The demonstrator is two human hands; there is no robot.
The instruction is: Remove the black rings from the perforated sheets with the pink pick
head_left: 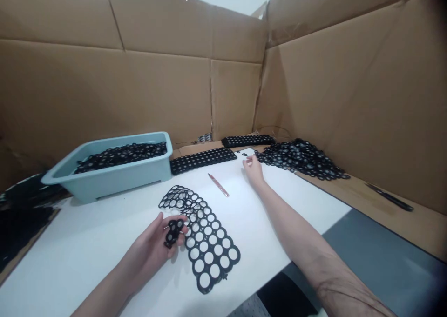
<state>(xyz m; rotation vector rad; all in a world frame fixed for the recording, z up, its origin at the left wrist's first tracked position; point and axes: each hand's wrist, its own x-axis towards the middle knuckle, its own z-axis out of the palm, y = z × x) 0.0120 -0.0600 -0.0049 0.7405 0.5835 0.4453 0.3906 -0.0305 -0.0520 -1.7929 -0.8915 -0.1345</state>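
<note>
My left hand (159, 242), palm up with curled fingers, holds a small clump of black rings (173, 233). Its fingertips are beside a black sheet of joined rings (208, 242), which lies on the white tabletop with its far end folded over itself. Farther off, my right hand (253, 169) rests at the left edge of a heap of black rings (302, 158). Its fingers are drawn together; whatever is between them is too small to tell. A few loose rings (243, 154) lie just beyond those fingertips.
A light blue tub (129, 172) of black rings stands at the left. Behind are two flat black ring strips (204, 160) (247, 140). A pen-like stick (218, 185) lies mid-table, and a dark knife-like tool (390, 197) on the right. Cardboard walls (157, 89) enclose the back and right.
</note>
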